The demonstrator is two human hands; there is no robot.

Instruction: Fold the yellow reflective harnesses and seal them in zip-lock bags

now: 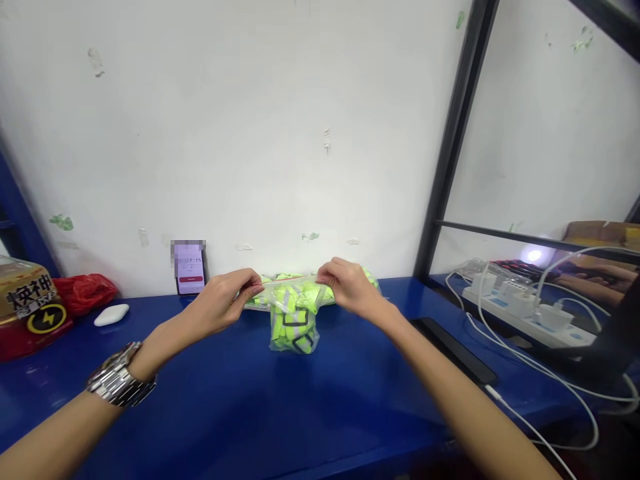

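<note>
A silver watch (120, 381) is circling the wrist of the left hand (233, 297). Its fingertips and those of the right hand (350, 287) are pinching opposite top corners of a clear bag (294, 320), holding it upright between them. Beyond, more neon-yellow material (327, 297) is lying near the white wall (300, 133).
</note>
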